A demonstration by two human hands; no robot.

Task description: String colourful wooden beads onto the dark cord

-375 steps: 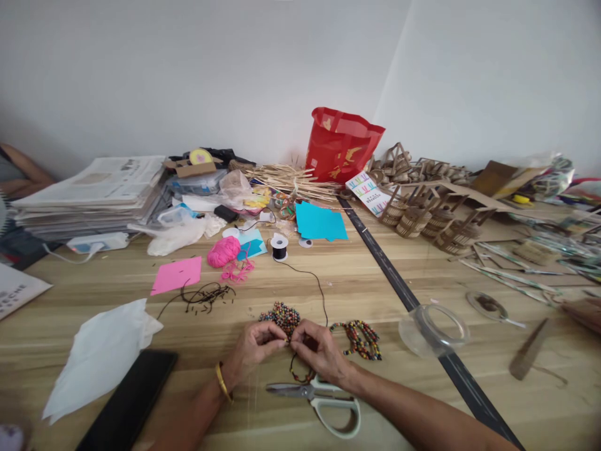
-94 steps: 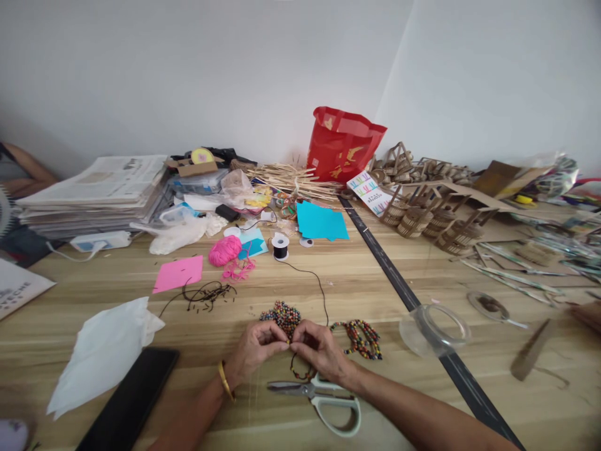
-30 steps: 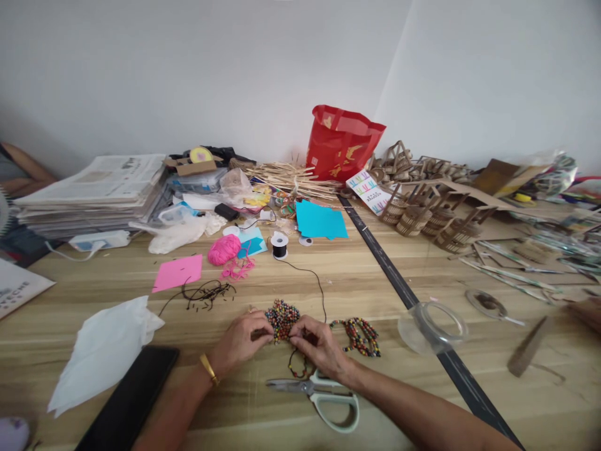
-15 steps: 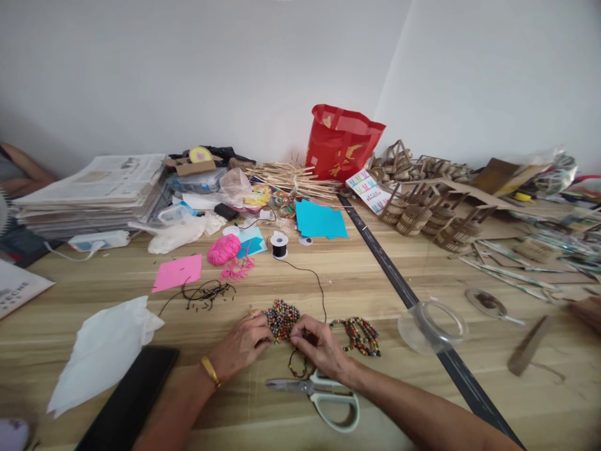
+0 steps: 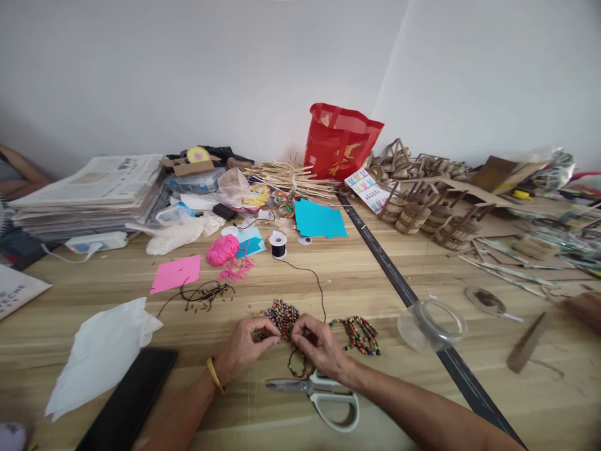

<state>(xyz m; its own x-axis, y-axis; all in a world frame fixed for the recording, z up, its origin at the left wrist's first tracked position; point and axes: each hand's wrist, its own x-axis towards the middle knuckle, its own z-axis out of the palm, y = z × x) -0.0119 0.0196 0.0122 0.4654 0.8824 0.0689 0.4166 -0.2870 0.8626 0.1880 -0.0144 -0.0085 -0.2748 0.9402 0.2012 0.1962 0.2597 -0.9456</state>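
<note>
Head view, one item in hand: a short loop of beaded cord (image 5: 295, 366), dark thread carrying small coloured beads, is hanging down between the wrists toward the scissors (image 5: 323, 396) while its upper end is being pinched. The left hand (image 5: 241, 347) is curling its fingertips together just at the near edge of the heap of loose beads (image 5: 280, 314) — apparently nipping a bead or the cord end, though the thing itself is too small to make out. The right hand (image 5: 319, 343) is closing thumb and forefinger on the cord beside it, the two sets of fingertips almost touching. Handling, as a judgement: very light, limp thread with no stiffness, beads hard, smooth and liable to roll or slip off an open end — best taken at the cord right behind the last bead, pinched firmly. Nearby are lying finished bead strands (image 5: 357, 333), a black thread spool (image 5: 278, 245) whose thread is trailing toward the hands, a clear lid (image 5: 432, 324), a phone (image 5: 126, 404) and white tissue (image 5: 101, 351) on the wooden table (image 5: 357, 275).
</note>
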